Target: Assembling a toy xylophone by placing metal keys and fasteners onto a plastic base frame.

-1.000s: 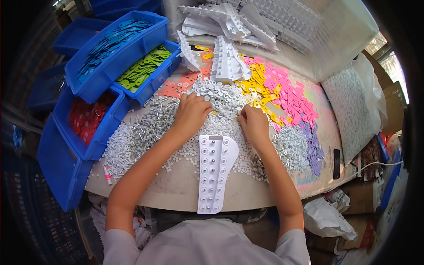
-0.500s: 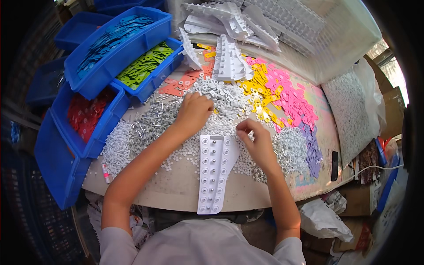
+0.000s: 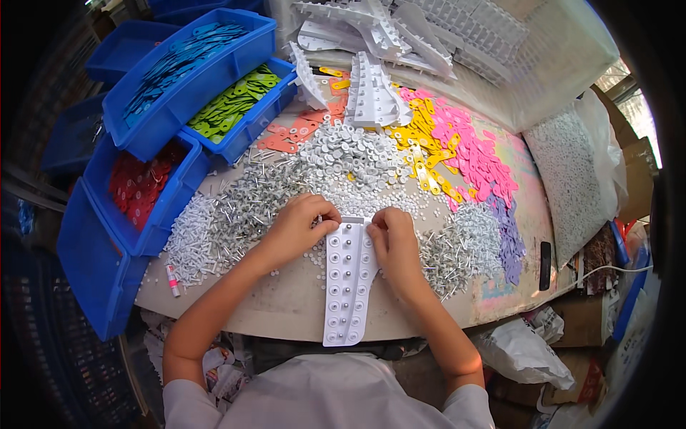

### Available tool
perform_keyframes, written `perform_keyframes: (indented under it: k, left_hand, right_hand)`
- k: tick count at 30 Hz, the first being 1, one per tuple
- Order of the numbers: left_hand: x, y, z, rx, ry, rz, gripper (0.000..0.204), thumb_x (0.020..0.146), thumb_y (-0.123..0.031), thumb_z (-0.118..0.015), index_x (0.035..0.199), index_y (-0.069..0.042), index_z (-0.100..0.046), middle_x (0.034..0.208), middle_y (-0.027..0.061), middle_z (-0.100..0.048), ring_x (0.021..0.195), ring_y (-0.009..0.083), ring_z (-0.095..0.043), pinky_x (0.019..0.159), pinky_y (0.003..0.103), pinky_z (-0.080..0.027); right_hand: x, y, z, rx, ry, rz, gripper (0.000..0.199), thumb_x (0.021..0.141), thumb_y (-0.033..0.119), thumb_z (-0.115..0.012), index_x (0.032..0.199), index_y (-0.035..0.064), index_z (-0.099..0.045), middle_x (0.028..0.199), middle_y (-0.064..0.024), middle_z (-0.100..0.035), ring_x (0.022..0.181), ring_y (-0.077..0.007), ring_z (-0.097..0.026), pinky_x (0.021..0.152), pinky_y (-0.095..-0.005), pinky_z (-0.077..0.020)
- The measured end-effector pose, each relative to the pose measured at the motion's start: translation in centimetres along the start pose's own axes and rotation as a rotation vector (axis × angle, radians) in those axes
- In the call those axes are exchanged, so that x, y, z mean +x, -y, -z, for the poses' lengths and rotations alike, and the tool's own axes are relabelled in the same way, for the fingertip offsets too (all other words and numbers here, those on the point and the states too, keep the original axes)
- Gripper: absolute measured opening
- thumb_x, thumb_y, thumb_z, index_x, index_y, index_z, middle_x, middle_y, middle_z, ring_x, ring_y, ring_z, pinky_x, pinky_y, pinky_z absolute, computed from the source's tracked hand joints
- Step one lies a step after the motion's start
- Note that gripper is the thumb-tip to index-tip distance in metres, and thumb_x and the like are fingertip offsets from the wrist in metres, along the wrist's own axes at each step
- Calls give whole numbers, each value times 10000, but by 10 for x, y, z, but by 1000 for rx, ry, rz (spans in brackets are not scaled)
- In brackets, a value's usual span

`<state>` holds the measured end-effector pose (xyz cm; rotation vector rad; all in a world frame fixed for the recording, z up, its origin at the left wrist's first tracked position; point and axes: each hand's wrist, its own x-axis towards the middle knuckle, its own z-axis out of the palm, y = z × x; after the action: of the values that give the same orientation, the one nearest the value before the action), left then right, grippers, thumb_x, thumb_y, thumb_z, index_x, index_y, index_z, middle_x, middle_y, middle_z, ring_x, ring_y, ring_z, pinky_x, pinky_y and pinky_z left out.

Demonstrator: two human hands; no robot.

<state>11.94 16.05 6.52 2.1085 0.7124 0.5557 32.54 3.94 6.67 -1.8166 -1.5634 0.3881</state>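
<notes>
A long white plastic plate (image 3: pixel 337 293) lies at the table's near edge, pointing toward me. White rings with metal centres line both its sides, and metal heads run down the middle. My left hand (image 3: pixel 299 227) is at its far left corner, thumb and forefinger pinched together. At the far right corner my right hand (image 3: pixel 394 247) is also closed in a pinch, fingers curled down at the plate. Whatever the fingertips hold is too small to make out. Just beyond are small white discs (image 3: pixel 364 201) and a heap of pale washers (image 3: pixel 350 154).
Metal pins (image 3: pixel 254 204) and white pegs (image 3: pixel 189 243) are heaped left. Yellow (image 3: pixel 421 143), pink (image 3: pixel 464 146) and purple strips (image 3: pixel 511 247) spread right. Blue bins (image 3: pixel 153 146) stand left; more white plates (image 3: pixel 368 93) lie at the back. A black bar (image 3: pixel 545 266) is near the right edge.
My left hand has come back from the washer heap to the plate's far left corner. My right hand has moved nearer to me and left, to the far right corner.
</notes>
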Motion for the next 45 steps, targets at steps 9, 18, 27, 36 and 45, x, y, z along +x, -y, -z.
perform_keyframes:
  k: [9, 18, 27, 36, 45]
  left_hand:
    - [-2, -4, -8, 49, -51, 22, 76, 895, -103, -727, 954, -56, -713, 928, 58, -687, 928, 253, -612, 858, 383, -495]
    - [-11, 12, -16, 345, -222, -318, 75, 891, -102, -748, 956, -68, -733, 884, 57, -656, 921, 251, -616, 885, 394, -456]
    - [23, 22, 10, 42, -264, 51, 63, 892, -129, -766, 904, -67, -773, 914, 62, -661, 966, 274, -623, 947, 407, -450]
    - [64, 55, 14, 561, -305, -130, 81, 834, -146, -795, 889, -92, -769, 927, 56, -644, 1023, 279, -597, 976, 428, -391]
    - [67, 60, 5, 671, -295, -189, 103, 825, -80, -762, 877, -92, -674, 926, 61, -641, 1011, 289, -601, 943, 441, -420]
  right_hand:
    - [-11, -3, -14, -264, -158, 211, 113, 923, 38, -728, 1017, 33, -667, 976, -113, -645, 940, -332, -617, 779, -426, -537]
    - [-11, -4, -16, -300, -166, 241, 119, 904, 29, -737, 1003, 31, -671, 982, -116, -637, 936, -330, -611, 791, -427, -534]
    - [-11, -5, -15, -274, -167, 249, 123, 906, 24, -732, 1008, 29, -663, 979, -121, -631, 934, -339, -603, 795, -428, -529]
    - [-4, -10, 2, 9, -230, 111, 113, 914, -48, -675, 1006, -3, -628, 1002, -162, -643, 956, -353, -610, 830, -453, -512]
    - [64, -58, 32, -357, -100, 6, 104, 955, 63, -666, 1042, 11, -644, 978, -196, -670, 981, -388, -639, 871, -469, -511]
